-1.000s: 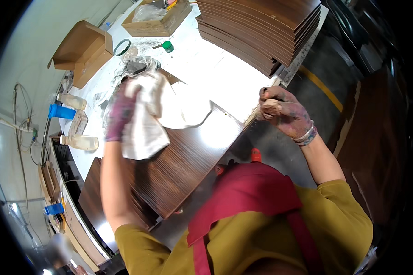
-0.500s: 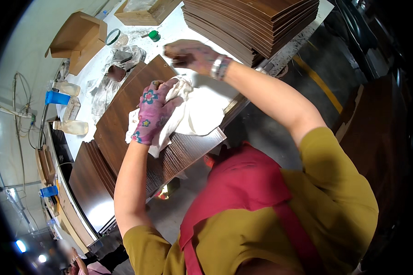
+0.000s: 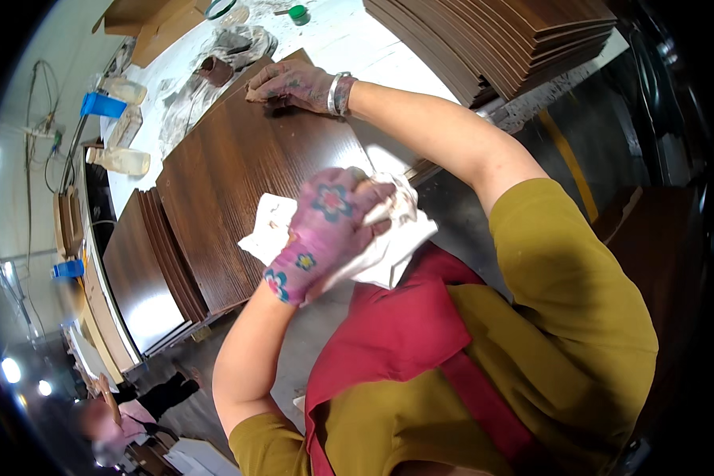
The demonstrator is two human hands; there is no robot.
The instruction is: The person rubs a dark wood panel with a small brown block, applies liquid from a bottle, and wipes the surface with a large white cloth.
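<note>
My left hand (image 3: 329, 222), in a pink flowered glove, is closed on a crumpled white cloth (image 3: 389, 230). Hand and cloth are at the near edge of a dark brown wood-grain panel (image 3: 230, 166) that lies flat on the table. Over the far part of this panel is my right hand (image 3: 297, 86), in a stained glove with a silvery band at the wrist. Its fingers are bent and pressed together, and whatever is under them is hidden. Beyond its fingertips, a small brown cup-like container (image 3: 215, 71) stands on grey crumpled plastic (image 3: 242, 44).
A tall stack of brown panels (image 3: 484, 40) stands at the far right, a smaller one (image 3: 147, 262) at the left. Bottles (image 3: 127, 161), a blue container (image 3: 103, 105), a green-lidded jar (image 3: 298, 14) and a cardboard box (image 3: 163, 32) sit along the table. Another person (image 3: 123, 420) is at lower left.
My left hand has drawn the cloth toward me and right, to the panel's near edge. My right hand has moved left over the panel's far part. The view has shifted.
</note>
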